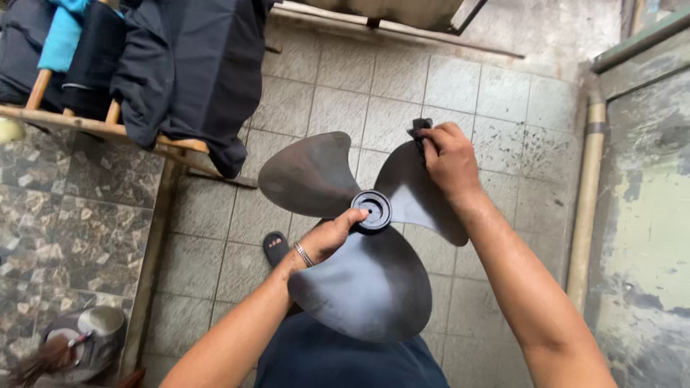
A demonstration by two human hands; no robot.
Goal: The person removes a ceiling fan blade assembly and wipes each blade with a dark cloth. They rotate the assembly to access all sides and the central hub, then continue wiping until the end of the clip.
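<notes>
A dark grey three-bladed fan propeller [374,287] is held out in front of me above a tiled floor. My left hand [327,237] grips it at the round black hub [371,209], thumb on the hub's rim, a bracelet on the wrist. My right hand [447,159] presses a small dark cloth [420,133] against the upper right blade [406,194] near its tip. The upper left blade [309,174] is free, and the lower blade is pale with dust or shine.
A wooden rack [93,126] draped with dark and blue clothes stands at upper left. A metal pot with a brush [79,348] sits at lower left. A pipe [583,215] runs along a stained wall at right. A black sandal [275,248] shows below the fan.
</notes>
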